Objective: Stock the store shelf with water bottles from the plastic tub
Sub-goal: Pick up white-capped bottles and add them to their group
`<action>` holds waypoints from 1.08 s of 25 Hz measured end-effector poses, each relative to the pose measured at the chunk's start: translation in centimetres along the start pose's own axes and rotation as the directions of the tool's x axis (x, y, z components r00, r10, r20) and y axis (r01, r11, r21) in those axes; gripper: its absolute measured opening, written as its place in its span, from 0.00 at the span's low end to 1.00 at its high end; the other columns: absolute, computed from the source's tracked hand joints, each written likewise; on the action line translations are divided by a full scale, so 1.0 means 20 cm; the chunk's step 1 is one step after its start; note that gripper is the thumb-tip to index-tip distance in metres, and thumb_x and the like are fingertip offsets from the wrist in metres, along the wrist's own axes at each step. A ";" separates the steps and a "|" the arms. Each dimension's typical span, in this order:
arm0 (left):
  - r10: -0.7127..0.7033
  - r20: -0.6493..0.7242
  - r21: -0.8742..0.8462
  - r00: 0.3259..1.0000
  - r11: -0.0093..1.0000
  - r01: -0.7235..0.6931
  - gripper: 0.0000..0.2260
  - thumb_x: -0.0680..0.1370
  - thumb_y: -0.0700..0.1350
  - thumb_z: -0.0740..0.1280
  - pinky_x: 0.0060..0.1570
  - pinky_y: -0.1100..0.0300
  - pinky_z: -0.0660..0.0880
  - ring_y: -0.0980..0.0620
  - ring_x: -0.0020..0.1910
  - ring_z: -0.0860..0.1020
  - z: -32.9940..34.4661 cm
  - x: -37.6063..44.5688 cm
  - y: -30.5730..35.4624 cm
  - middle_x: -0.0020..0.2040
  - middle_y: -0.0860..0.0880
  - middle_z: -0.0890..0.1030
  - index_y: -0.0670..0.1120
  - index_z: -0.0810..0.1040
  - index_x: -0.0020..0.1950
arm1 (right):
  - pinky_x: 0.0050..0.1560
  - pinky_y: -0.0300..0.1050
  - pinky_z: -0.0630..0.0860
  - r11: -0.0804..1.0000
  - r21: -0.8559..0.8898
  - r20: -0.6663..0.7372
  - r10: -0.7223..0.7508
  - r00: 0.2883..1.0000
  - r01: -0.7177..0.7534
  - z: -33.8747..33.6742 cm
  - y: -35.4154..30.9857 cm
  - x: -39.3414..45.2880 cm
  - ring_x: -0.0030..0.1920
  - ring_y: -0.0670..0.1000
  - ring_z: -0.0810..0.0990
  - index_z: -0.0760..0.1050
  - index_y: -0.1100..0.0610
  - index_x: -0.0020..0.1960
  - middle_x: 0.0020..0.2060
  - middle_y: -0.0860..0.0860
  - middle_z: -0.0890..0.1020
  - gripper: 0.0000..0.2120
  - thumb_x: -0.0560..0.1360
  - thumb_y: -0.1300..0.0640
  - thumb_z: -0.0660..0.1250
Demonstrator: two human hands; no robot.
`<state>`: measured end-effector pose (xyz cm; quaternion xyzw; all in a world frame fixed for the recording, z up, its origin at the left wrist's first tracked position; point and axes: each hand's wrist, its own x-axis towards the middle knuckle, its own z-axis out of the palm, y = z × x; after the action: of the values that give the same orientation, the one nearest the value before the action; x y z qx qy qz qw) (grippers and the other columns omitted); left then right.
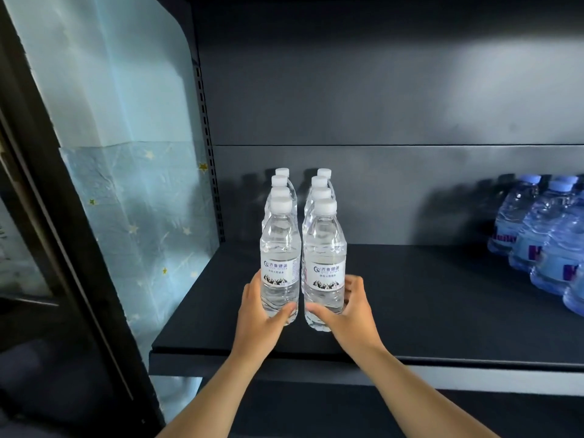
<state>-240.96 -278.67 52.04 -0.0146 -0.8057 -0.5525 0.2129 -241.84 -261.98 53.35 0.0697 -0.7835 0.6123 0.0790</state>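
Two rows of clear water bottles with white caps stand upright on the dark shelf point(426, 295), running from front to back. My left hand point(257, 306) grips the front left bottle point(279, 248) low on its body, thumb across the front. My right hand point(349, 306) grips the front right bottle point(325, 251) the same way. Both front bottles stand side by side, nearly touching, near the shelf's front edge. Several more bottles point(319, 184) line up behind them. The plastic tub is out of view.
Several blue-tinted bottles point(537, 235) stand in a row at the right end of the shelf. A slotted upright point(208, 159) and a pale blue starred panel point(132, 216) bound the shelf on the left. A lower shelf point(316, 412) lies below my arms.
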 end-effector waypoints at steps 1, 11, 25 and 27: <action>0.004 -0.008 0.005 1.000 1.000 -0.004 0.31 0.69 0.46 0.75 0.59 0.65 0.68 0.64 0.61 0.71 0.00 0.00 0.00 0.58 0.62 0.71 0.64 0.64 0.66 | 0.44 0.29 0.74 1.000 -0.015 -0.012 -0.010 1.000 0.010 0.00 0.00 0.00 0.51 0.33 0.76 0.63 0.46 0.59 0.54 0.39 0.75 0.32 0.64 0.52 0.79; 0.001 -0.006 0.016 1.000 1.000 -0.001 0.31 0.70 0.46 0.74 0.64 0.52 0.72 0.59 0.62 0.73 0.01 0.00 -0.03 0.61 0.59 0.72 0.62 0.64 0.68 | 0.66 0.46 0.71 0.990 -0.093 -0.016 -0.103 0.995 0.101 0.02 0.05 0.00 0.65 0.40 0.70 0.62 0.43 0.68 0.62 0.39 0.73 0.30 0.71 0.53 0.73; -0.004 0.064 0.214 0.998 0.977 -0.010 0.27 0.71 0.49 0.72 0.62 0.56 0.70 0.55 0.63 0.73 -0.03 0.00 0.05 0.63 0.56 0.74 0.55 0.66 0.67 | 0.66 0.42 0.66 0.923 -0.371 0.002 -0.112 0.994 0.105 -0.10 -0.01 -0.07 0.67 0.45 0.65 0.60 0.49 0.72 0.64 0.45 0.69 0.34 0.71 0.47 0.71; -0.035 0.125 0.399 0.991 0.917 -0.018 0.27 0.73 0.51 0.71 0.61 0.55 0.69 0.50 0.64 0.73 -0.08 0.01 0.12 0.65 0.51 0.74 0.51 0.66 0.69 | 0.67 0.44 0.63 0.837 -0.529 0.047 -0.134 0.990 0.139 -0.25 -0.05 -0.11 0.69 0.48 0.62 0.58 0.51 0.73 0.66 0.48 0.67 0.34 0.72 0.46 0.70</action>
<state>-239.99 -279.33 54.66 -0.0031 -0.9137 -0.3752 0.1561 -239.31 -257.41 55.01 0.1032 -0.9156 0.3643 0.1354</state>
